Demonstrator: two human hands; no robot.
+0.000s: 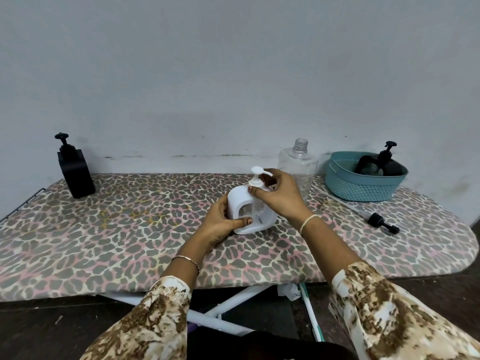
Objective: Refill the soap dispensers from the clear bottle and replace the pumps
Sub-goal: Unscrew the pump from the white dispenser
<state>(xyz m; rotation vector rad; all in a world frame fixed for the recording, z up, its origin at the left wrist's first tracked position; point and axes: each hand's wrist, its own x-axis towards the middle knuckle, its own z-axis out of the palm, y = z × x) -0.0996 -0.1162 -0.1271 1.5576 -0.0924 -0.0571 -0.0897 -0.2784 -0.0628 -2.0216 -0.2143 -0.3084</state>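
Note:
A white soap dispenser (250, 213) stands upright at the middle of the board. My left hand (224, 224) grips its lower body. My right hand (279, 194) is closed around the collar of its white pump (257, 172) on top. Just behind stands the clear bottle (298, 168), uncapped and upright. A black dispenser (75, 172) with its pump on stands at the far left. A second black dispenser (381, 163) sits inside the teal basket (363, 188) at the right. A loose black pump (381, 222) with its long tube lies in front of the basket.
The work surface is an ironing board with a leopard-print cover (130, 229), set against a pale wall. Its rounded end is at the right and its front edge lies near my sleeves. White metal legs (223, 307) show below.

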